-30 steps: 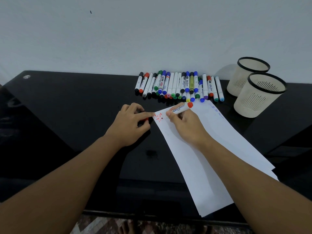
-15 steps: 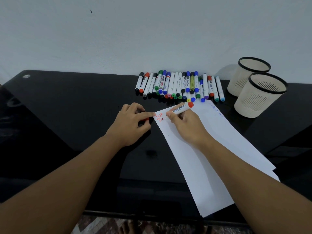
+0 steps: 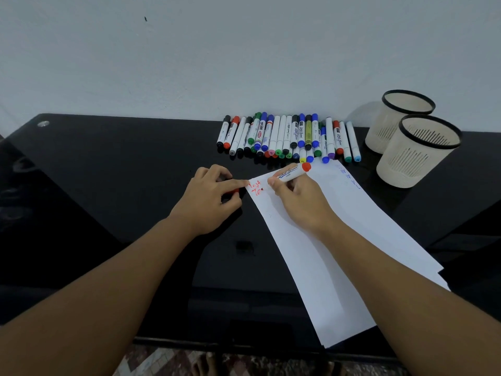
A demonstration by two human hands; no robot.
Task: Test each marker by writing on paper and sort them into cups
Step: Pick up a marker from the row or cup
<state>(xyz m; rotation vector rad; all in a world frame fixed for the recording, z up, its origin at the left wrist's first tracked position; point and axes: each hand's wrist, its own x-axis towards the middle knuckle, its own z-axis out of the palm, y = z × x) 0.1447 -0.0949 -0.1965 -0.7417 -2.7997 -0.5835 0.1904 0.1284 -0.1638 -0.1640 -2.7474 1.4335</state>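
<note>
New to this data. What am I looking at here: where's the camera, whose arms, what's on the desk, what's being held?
There is no robot: a camera worn on a person's head looks down at their own arms. The right hand grips a red marker and writes red marks at the corner of the white paper. The left hand pins that corner with a fingertip and seems to hold something red, perhaps the cap. On the black desk lie a row of markers and two cream cups.

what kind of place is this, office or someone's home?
Can't say for certain; it looks like a plain indoor desk setup against a bare white wall. A glossy black table holds a row of markers, white paper and two slotted cups. Patterned floor tiles show below.
</note>
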